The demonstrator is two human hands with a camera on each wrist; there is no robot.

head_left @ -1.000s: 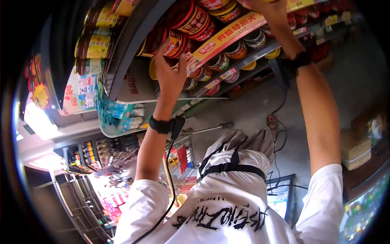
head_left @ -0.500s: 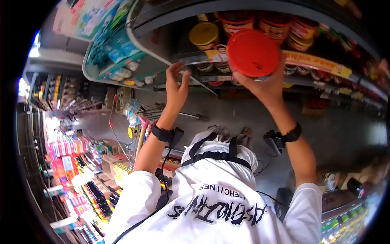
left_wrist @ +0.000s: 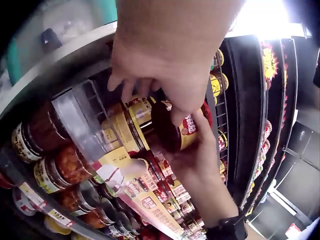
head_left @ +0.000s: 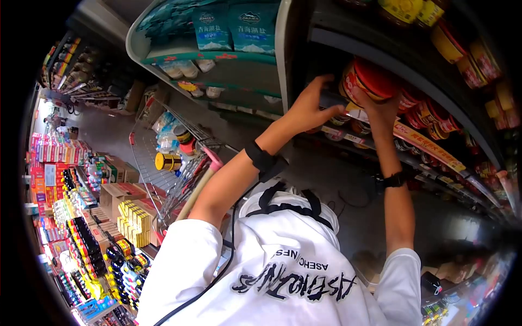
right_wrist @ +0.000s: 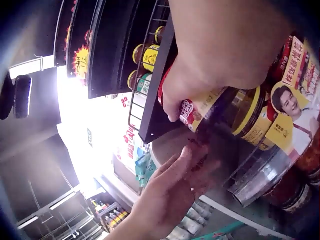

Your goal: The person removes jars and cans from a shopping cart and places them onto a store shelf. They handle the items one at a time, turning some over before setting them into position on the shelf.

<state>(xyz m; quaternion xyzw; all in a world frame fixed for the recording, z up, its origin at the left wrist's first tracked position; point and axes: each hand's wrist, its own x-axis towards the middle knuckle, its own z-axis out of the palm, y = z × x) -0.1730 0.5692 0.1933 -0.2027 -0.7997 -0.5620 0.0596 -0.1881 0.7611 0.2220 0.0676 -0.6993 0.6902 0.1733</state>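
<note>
My right hand (head_left: 380, 111) grips a red-lidded jar (head_left: 375, 79) at the left end of the sauce shelf. In the right wrist view, the right thumb and fingers wrap its lid end, and a red and yellow label shows. Dark brown contents show through the jar (left_wrist: 167, 127) in the left wrist view. Just left of it, my left hand (head_left: 307, 111) is held with thumb and fingers spread and nothing gripped. Its thumb overlaps the jar in the left wrist view. A yellow-rimmed jar (right_wrist: 250, 112) stands on the shelf beside the held one.
A clear plastic shelf lip (right_wrist: 260, 175) with a promotional strip (head_left: 429, 146) runs along the shelf front. Sauce jars (left_wrist: 75, 167) fill the tier below. Teal salt packets (head_left: 253, 30) stand on the rounded end rack. A shopping cart (head_left: 147, 163) with goods stands at left.
The right hand has brought the red-lidded jar from in front of the shelf in to its left end. My left hand has come across beside it, and the head view has swung.
</note>
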